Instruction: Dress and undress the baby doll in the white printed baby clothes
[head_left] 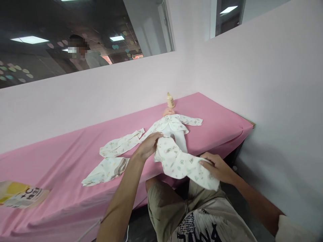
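A baby doll (174,125) in a white printed top lies on its back on the pink-covered table (63,188), head toward the wall. My left hand (148,145) grips the waist end of a pair of white printed baby trousers (180,163) at the doll's legs. My right hand (218,168) holds the trousers' lower end, which hangs off the table's front edge over my lap. Both hands are closed on the cloth.
Another printed baby garment (114,158) lies spread on the table left of the doll. A small cream bottle (170,100) stands by the wall behind the doll's head. A yellow-and-white packet (20,195) lies at the far left. A person shows in the window behind.
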`<state>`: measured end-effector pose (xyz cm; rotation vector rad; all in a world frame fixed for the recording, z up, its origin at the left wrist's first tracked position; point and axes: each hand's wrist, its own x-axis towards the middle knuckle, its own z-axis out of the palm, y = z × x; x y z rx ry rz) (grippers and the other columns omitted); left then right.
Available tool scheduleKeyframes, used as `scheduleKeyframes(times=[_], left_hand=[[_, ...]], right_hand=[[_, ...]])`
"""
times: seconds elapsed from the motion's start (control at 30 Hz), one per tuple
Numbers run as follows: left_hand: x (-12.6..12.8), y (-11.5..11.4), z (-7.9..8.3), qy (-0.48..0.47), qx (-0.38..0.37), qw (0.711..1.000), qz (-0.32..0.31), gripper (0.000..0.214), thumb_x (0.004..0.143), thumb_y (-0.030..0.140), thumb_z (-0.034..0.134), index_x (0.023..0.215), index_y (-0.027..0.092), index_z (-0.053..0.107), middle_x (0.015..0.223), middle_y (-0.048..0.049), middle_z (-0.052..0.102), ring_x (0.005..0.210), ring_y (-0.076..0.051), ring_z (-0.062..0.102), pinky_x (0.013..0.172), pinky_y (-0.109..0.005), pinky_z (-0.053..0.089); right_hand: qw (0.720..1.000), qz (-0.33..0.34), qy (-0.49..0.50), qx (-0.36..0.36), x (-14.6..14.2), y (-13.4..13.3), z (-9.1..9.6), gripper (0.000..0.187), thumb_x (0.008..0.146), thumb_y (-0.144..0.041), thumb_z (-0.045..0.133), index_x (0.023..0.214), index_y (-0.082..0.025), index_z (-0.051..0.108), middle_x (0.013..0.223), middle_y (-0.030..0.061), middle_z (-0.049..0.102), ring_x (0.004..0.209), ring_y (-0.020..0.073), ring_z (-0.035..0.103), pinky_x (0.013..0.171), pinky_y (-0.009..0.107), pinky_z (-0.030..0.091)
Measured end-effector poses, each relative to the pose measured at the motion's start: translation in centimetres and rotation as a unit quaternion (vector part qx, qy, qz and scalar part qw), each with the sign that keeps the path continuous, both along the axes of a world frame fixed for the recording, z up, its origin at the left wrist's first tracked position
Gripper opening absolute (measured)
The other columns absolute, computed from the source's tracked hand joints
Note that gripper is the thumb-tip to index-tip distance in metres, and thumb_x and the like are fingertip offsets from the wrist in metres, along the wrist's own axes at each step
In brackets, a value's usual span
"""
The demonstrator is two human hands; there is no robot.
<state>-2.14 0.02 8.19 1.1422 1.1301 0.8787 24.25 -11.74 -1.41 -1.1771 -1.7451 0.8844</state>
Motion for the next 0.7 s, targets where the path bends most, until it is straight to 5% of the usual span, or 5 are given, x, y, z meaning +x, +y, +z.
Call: scheduleKeyframes(times=[0.2, 0.3, 0.4, 0.53, 0.7], left_hand=[[1.8, 1.5, -1.2, -0.098, -0.032, 0.994, 0.033, 0.015, 0.068, 0.022, 0.065, 0.073, 0.014, 0.053, 0.058, 0.0041, 0.053, 0.052, -0.008, 0.05, 0.052, -0.021, 0.041], [2.8, 1.6, -1.4, -0.124, -0.005, 0.992, -0.011, 0.018, 0.068, 0.018, 0.07, 0.081, 0.013, 0.058, 0.067, 0.0019, 0.06, 0.058, -0.008, 0.056, 0.056, -0.019, 0.045], [3.2, 1.8, -1.4, -0.127, -0.003, 0.989, -0.079, 0.022, 0.07, 0.015, 0.071, 0.09, 0.011, 0.063, 0.073, -0.002, 0.065, 0.061, -0.01, 0.06, 0.058, -0.02, 0.048], [2.3, 2.3, -1.8, -0.123, -0.014, 0.989, -0.079, 0.021, 0.074, 0.012, 0.064, 0.095, 0.007, 0.067, 0.074, -0.0053, 0.068, 0.06, -0.011, 0.062, 0.056, -0.019, 0.049], [1.0, 2.5, -3.0, -0.098, -0.034, 0.994, -0.045, 0.015, 0.077, 0.01, 0.061, 0.089, 0.006, 0.069, 0.073, -0.0068, 0.069, 0.056, -0.01, 0.06, 0.052, -0.018, 0.047]], right_hand=[[0.994, -0.101, -0.044, 0.017, 2.3, 5.9, 1.0, 0.029, 0.089, -0.042, 0.05, 0.1, -0.017, 0.06, 0.099, 0.0064, 0.065, 0.091, 0.0206, 0.059, 0.08, 0.034, 0.045], [0.999, -0.032, -0.009, 0.022, 0.6, 8.7, 3.6, 0.046, 0.088, -0.042, 0.054, 0.128, -0.02, 0.05, 0.135, 0.0106, 0.052, 0.124, 0.0242, 0.049, 0.101, 0.04, 0.039], [0.993, 0.114, 0.016, 0.022, -2.2, 11.8, 5.8, 0.055, 0.084, -0.039, 0.059, 0.136, -0.025, 0.046, 0.146, 0.0077, 0.043, 0.134, 0.0248, 0.038, 0.107, 0.042, 0.035], [0.975, 0.218, 0.022, -0.045, -4.8, 15.5, 6.3, 0.033, 0.079, -0.028, 0.062, 0.111, -0.018, 0.062, 0.108, 0.0063, 0.066, 0.099, 0.0197, 0.06, 0.081, 0.031, 0.048], [0.979, 0.196, 0.04, -0.032, -5.4, 16.8, 6.3, 0.015, 0.077, -0.027, 0.06, 0.087, -0.015, 0.063, 0.075, -0.0015, 0.061, 0.065, 0.0104, 0.054, 0.057, 0.022, 0.038]])
